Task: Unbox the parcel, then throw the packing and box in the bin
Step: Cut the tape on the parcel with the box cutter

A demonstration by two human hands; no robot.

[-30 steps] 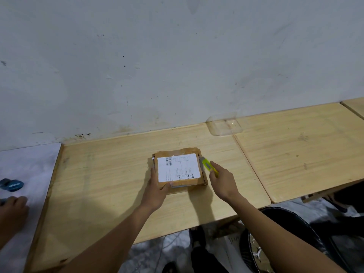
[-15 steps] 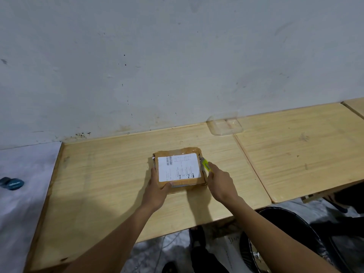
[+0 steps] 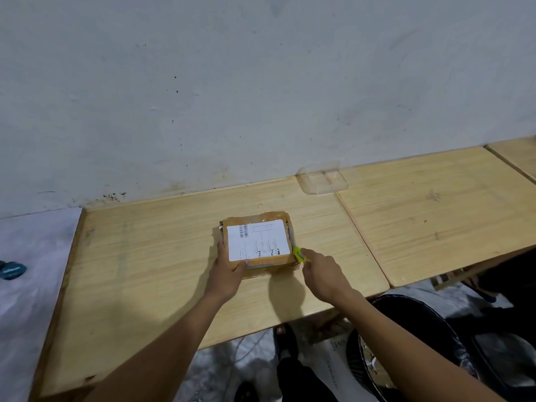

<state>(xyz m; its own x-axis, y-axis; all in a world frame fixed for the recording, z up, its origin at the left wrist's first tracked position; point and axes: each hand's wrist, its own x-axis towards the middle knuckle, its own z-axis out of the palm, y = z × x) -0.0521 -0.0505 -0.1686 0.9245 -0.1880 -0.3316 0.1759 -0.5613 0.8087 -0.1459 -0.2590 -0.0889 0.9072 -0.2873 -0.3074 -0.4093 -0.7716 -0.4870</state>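
Observation:
A small brown taped parcel (image 3: 259, 219) with a white shipping label lies flat on the wooden table (image 3: 150, 256). My left hand (image 3: 227, 274) presses on its near left corner, thumb on the top and fingers along the left side. My right hand (image 3: 324, 271) grips a small yellow-green cutter (image 3: 298, 253), whose tip touches the parcel's near right corner. A black-lined bin (image 3: 412, 343) stands on the floor below the table's front edge, to the right.
A clear plastic tray (image 3: 323, 182) sits against the wall behind the parcel. A second wooden table (image 3: 435, 216) adjoins on the right. A white surface at the left holds a dark blue object (image 3: 13, 270). My legs and feet show under the table.
My right hand has drawn the cutter along the parcel's right edge towards me, down to the near right corner. Another person's hand at the far left has left the view.

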